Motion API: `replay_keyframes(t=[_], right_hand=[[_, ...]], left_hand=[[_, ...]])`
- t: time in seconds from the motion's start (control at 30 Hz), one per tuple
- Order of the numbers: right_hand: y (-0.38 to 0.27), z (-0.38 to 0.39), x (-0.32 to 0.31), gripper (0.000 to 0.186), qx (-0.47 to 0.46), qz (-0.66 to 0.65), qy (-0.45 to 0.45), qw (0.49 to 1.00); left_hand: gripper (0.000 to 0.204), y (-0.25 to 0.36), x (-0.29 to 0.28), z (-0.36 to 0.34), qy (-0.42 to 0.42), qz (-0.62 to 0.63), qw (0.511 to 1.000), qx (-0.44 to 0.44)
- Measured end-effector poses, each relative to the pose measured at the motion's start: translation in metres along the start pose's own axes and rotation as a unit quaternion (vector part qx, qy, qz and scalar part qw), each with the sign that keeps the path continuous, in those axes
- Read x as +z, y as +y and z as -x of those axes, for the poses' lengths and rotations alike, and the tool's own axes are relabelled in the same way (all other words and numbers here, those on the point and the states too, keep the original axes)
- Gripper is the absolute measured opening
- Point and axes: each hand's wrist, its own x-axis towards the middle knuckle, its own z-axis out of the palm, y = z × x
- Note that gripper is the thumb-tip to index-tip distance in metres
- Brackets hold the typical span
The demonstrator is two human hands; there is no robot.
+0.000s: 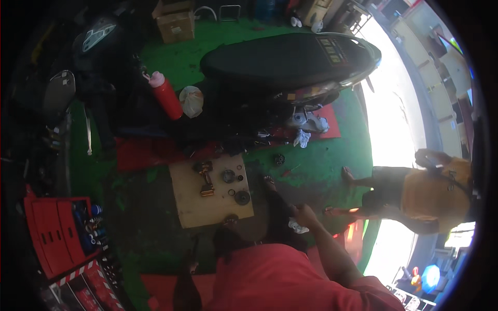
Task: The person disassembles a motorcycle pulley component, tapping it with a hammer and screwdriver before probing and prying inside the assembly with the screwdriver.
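My right hand (306,216) is closed in front of my right leg, its contents too dark to make out. A crumpled white cloth (298,225) shows just below it; whether the hand holds it I cannot tell. Low on the left, my left hand (193,267) hangs in shadow with its fingers unclear. Ahead of my feet, a cardboard sheet (189,216) bears a cordless power driver (206,179), a metal cup-shaped part (228,176), a round disc part (242,197) and small rings (232,192). A dark round part (279,159) lies beyond it on the green floor.
A scooter with a long black seat (280,59) stands across the far side, a red bottle (167,97) and a plastic bag (192,102) on it. At left is a red tool cabinet (54,236). Another person (433,194) stands at right. A cardboard box (176,26) sits behind.
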Motion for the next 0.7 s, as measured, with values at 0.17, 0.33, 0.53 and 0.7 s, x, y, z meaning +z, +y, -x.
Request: replay_keyframes(t=[0.17,0.33,0.53,0.7], right_hand=[[-0.018,-0.124,-0.005,0.058,-0.124,0.161,-0.206,0.957],[0.066,-0.215,0.056,0.046,-0.221,0.204,-0.294,0.907],[0.118,-0.262,0.136,0.055,-0.433,0.350,-0.362,0.748],[0.150,-0.305,0.255,0.054,-0.363,0.431,-0.405,0.720]], left_hand=[[0.073,0.069,0.101,0.016,0.094,0.283,0.944,-0.142],[0.079,0.144,0.158,0.036,0.119,0.219,0.948,-0.200],[0.054,0.151,0.210,-0.041,0.139,0.131,0.971,-0.146],[0.033,0.149,0.188,-0.187,0.161,0.239,0.934,-0.212]])
